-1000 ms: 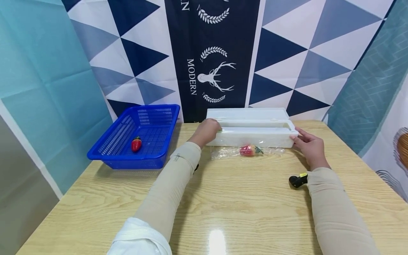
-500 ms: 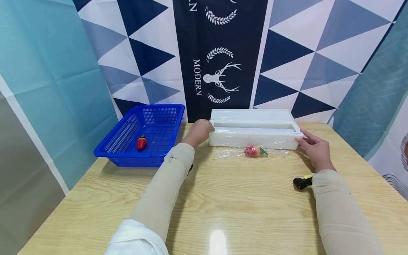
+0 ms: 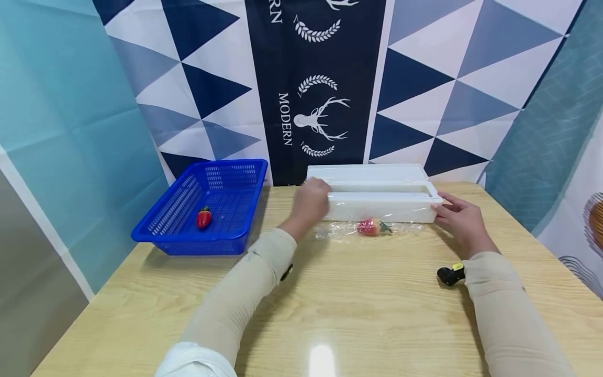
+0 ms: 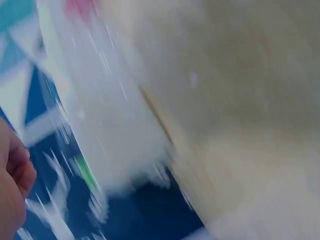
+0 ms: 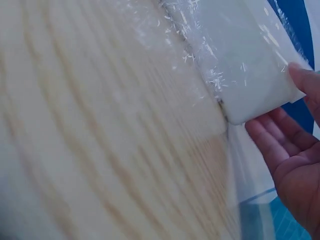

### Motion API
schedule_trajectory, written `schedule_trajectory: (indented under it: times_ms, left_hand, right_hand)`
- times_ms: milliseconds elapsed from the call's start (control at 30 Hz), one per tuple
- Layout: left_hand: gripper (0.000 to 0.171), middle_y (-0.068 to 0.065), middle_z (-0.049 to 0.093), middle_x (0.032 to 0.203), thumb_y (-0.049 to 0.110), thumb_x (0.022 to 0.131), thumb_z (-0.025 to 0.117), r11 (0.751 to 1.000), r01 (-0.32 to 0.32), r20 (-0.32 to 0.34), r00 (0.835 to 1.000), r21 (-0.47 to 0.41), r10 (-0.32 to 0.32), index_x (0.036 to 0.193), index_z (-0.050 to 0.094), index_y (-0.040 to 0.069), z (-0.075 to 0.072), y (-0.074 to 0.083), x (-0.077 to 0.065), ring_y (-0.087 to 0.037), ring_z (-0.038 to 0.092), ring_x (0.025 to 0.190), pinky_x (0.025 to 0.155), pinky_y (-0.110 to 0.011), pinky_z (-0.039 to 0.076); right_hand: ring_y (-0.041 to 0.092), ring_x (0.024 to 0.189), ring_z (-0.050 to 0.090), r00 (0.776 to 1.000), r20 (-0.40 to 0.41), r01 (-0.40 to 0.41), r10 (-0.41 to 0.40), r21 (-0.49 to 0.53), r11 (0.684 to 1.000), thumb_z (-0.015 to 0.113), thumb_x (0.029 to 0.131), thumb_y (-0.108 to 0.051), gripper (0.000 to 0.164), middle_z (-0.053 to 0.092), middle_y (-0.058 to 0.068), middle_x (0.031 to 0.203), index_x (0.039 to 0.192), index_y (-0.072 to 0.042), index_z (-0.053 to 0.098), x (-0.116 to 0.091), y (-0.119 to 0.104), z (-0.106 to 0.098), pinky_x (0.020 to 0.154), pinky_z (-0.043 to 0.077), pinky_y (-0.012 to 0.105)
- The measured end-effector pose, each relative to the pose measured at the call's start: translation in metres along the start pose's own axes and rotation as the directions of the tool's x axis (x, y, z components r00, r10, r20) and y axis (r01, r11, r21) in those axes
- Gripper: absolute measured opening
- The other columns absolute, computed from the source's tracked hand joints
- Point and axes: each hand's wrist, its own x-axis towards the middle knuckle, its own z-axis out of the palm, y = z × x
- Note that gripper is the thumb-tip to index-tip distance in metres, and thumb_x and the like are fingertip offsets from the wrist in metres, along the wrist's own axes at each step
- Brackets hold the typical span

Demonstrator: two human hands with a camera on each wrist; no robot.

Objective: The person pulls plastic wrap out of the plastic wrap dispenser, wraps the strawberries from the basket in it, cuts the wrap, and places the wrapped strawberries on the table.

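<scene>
A long white cling film dispenser [image 3: 381,209] stands at the back of the table, its lid [image 3: 365,171] raised. Clear film [image 3: 407,227] lies along its front, covering a red and yellow strawberry [image 3: 369,226]. My right hand [image 3: 459,220] holds the dispenser's right end, thumb on top and fingers at the end face, as the right wrist view shows. At the left end, my left hand [image 3: 311,204] has curled fingers and overlaps the box. The blurred left wrist view puts this hand apart from a small green piece [image 4: 85,172] on the box edge; nothing shows in its fingers.
A blue plastic basket [image 3: 235,235] stands at the left of the wooden table [image 3: 377,314], with one red strawberry [image 3: 203,218] inside. A patterned curtain [image 3: 315,78] hangs right behind the dispenser.
My left hand slid left to the dispenser's left end, then came back right and nearer, in front of the box. My right hand keeps its hold on the right end.
</scene>
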Motion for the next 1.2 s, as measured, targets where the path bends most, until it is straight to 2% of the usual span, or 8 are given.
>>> schedule_trajectory:
  times_ms: [67,167,233,333,500,767,1000,1200]
  left_hand:
    - [0.021,0.002,0.067,0.083,-0.004,0.075,0.064,0.994,-0.104,0.076,0.991,-0.046,0.107,0.084,0.073,0.013,0.001,0.03,0.0,-0.014,0.059,0.078,0.067,-0.021,0.05]
    - [0.016,0.005,0.065,0.086,0.004,0.084,0.067,0.966,-0.242,0.263,0.93,-0.088,0.257,0.091,0.074,0.016,0.009,0.069,0.004,-0.01,0.056,0.078,0.066,-0.018,0.048]
    - [0.015,0.006,0.065,0.088,0.009,0.088,0.065,0.951,-0.304,0.342,0.89,-0.047,0.302,0.094,0.075,0.02,0.018,0.086,0.009,-0.009,0.055,0.078,0.068,-0.018,0.047]
    - [0.02,0.006,0.066,0.091,0.01,0.093,0.059,0.921,-0.385,0.379,0.863,0.062,0.335,0.098,0.075,0.023,0.03,0.099,0.015,-0.008,0.057,0.079,0.07,-0.019,0.048]
    - [0.021,0.004,0.066,0.09,0.012,0.094,0.058,0.897,-0.419,0.358,0.866,0.138,0.35,0.098,0.075,0.023,0.041,0.105,0.022,-0.01,0.058,0.078,0.069,-0.022,0.05]
    - [0.024,0.003,0.065,0.093,0.007,0.095,0.058,0.939,-0.341,0.356,0.884,0.043,0.304,0.1,0.075,0.023,0.046,0.105,0.023,-0.012,0.059,0.082,0.072,-0.023,0.051]
    - [0.018,0.003,0.064,0.091,0.01,0.095,0.061,0.931,-0.363,0.36,0.865,-0.03,0.349,0.098,0.076,0.02,0.042,0.101,0.024,-0.012,0.055,0.08,0.074,-0.023,0.048]
    - [0.007,0.002,0.065,0.089,0.019,0.087,0.074,0.917,-0.388,0.373,0.84,-0.092,0.393,0.092,0.075,0.014,0.031,0.097,0.029,-0.01,0.058,0.077,0.075,-0.022,0.05]
  right_hand:
    - [0.002,0.081,0.066,1.0,0.013,0.005,-0.004,-0.04,0.999,0.073,0.087,-0.029,0.076,0.061,-0.017,0.092,0.151,-0.01,0.036,-0.004,-0.003,0.0,0.074,0.055,0.022]
    - [0.005,0.084,0.066,1.0,0.021,0.008,-0.006,-0.089,0.996,0.07,0.09,-0.031,0.075,0.059,-0.012,0.1,0.152,-0.01,0.033,-0.007,-0.006,0.001,0.076,0.056,0.025]
    - [0.006,0.086,0.066,1.0,0.021,0.009,-0.007,-0.124,0.992,0.068,0.091,-0.034,0.075,0.056,-0.002,0.114,0.152,-0.01,0.033,-0.006,-0.007,0.004,0.078,0.056,0.027]
    - [0.005,0.09,0.062,1.0,0.023,0.02,-0.016,-0.18,0.983,0.065,0.093,-0.036,0.072,0.044,0.015,0.136,0.152,-0.008,0.033,-0.002,-0.009,0.008,0.083,0.055,0.029]
    - [-0.002,0.092,0.052,0.999,0.012,0.046,-0.044,-0.255,0.966,0.063,0.095,-0.037,0.071,0.031,0.024,0.15,0.15,-0.003,0.034,0.001,-0.013,0.008,0.086,0.053,0.026]
    - [0.004,0.103,0.048,0.999,-0.039,0.023,-0.034,-0.237,0.971,0.061,0.096,-0.034,0.069,0.032,0.023,0.15,0.147,0.004,0.034,-0.002,-0.015,0.011,0.1,0.045,0.033]
    - [-0.001,0.096,0.047,0.999,-0.025,0.038,-0.039,-0.023,0.999,0.058,0.097,-0.017,0.058,0.039,0.014,0.138,0.145,0.004,0.033,-0.001,-0.02,0.014,0.092,0.044,0.027]
    - [0.021,0.128,0.036,1.0,-0.017,-0.016,0.019,0.154,0.988,0.05,0.099,-0.015,0.065,0.021,0.017,0.15,0.153,0.001,0.016,-0.003,-0.032,0.017,0.114,0.024,0.044]
